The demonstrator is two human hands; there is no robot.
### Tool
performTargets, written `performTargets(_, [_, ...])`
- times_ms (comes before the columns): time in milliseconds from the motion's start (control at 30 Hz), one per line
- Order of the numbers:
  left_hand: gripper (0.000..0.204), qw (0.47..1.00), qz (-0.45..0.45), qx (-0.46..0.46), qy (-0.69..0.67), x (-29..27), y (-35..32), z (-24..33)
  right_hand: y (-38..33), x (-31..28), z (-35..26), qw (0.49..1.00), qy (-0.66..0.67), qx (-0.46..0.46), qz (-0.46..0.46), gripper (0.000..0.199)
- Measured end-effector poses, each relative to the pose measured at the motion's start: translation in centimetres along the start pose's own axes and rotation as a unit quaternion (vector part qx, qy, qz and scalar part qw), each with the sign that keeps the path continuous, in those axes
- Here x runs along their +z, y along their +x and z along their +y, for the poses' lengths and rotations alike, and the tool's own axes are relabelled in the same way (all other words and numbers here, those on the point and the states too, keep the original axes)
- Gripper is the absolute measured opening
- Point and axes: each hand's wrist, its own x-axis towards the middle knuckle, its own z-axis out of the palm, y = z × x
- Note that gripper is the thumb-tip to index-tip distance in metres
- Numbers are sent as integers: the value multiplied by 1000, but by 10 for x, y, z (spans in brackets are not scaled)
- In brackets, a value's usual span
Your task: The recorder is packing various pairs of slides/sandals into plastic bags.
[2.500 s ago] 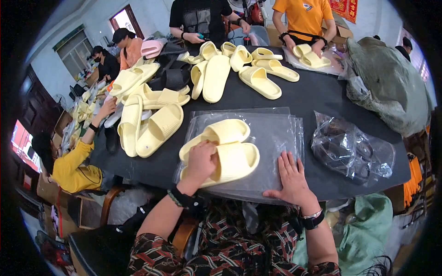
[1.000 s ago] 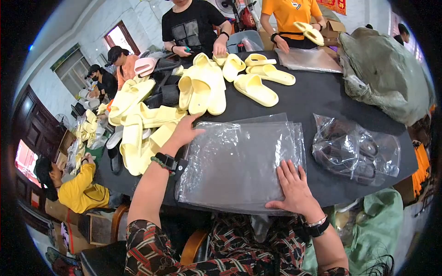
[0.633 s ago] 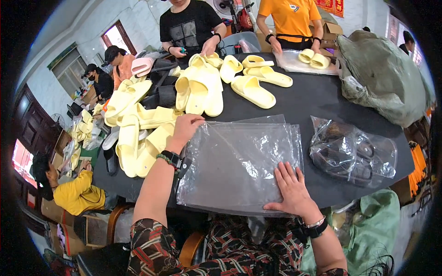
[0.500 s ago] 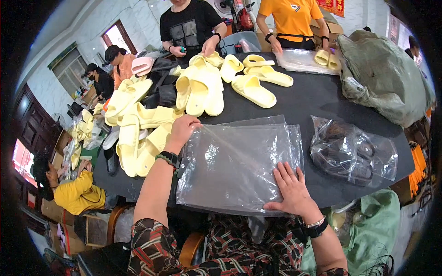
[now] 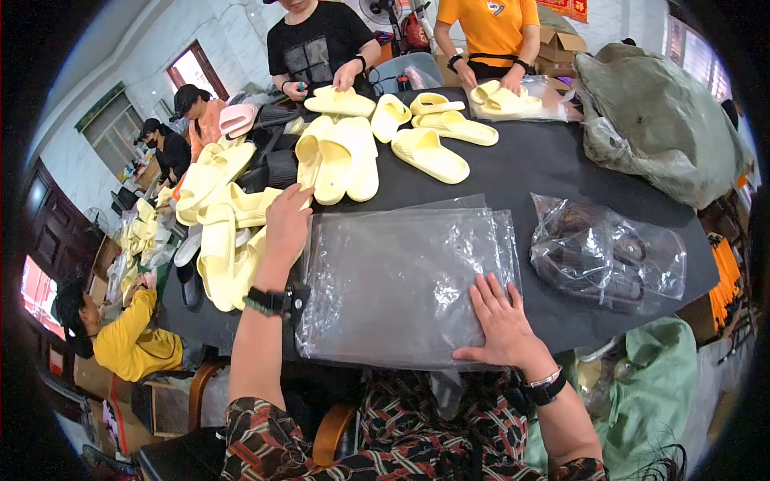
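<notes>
Observed from beside the table. Right hand (image 5: 505,327): palm down, fingers straight and slightly fanned, thumb stretched out to the side. Pressing flat on a stack of clear plastic bags (image 5: 385,280); nothing gripped. Stack lies under these fingers and runs leftward from them almost to the left hand (image 5: 287,228), edges slightly uneven, surface glossy.

Left hand: fingers pointing away from the wearer, close together and a little bent, at the pile of yellow slippers (image 5: 228,252). Whether they have hold of one I cannot tell; the undersides of the fingers are hidden. Part of the pile lies left of these fingers. Just beyond their tips and to the right, a cluster of pale yellow slippers (image 5: 346,160), close together. Black slippers (image 5: 277,167) farther past the same fingertips.

Right of the right fingers, apart from them: dark slippers in a clear bag (image 5: 608,256), lying on the black tabletop (image 5: 521,164). Far ahead of the right fingers, a co-worker in an orange shirt (image 5: 489,36) has both hands at another yellow pair (image 5: 507,99).
</notes>
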Motion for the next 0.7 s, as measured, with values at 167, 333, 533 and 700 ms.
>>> performTargets(167, [54,984,-48,163,-61,0,-54,124,-3,1,7,1000,0,16,-3,127])
performTargets(333, [69,961,-264,48,-61,50,-127,156,-1,4,2,1000,-6,16,1,130])
performTargets(533, [67,960,-264,67,-69,59,-130,152,-1,7,1,999,-9,47,14,132])
performTargets(700, [65,975,-191,99,-60,25,-119,178,-6,8,4,998,-3,57,34,131])
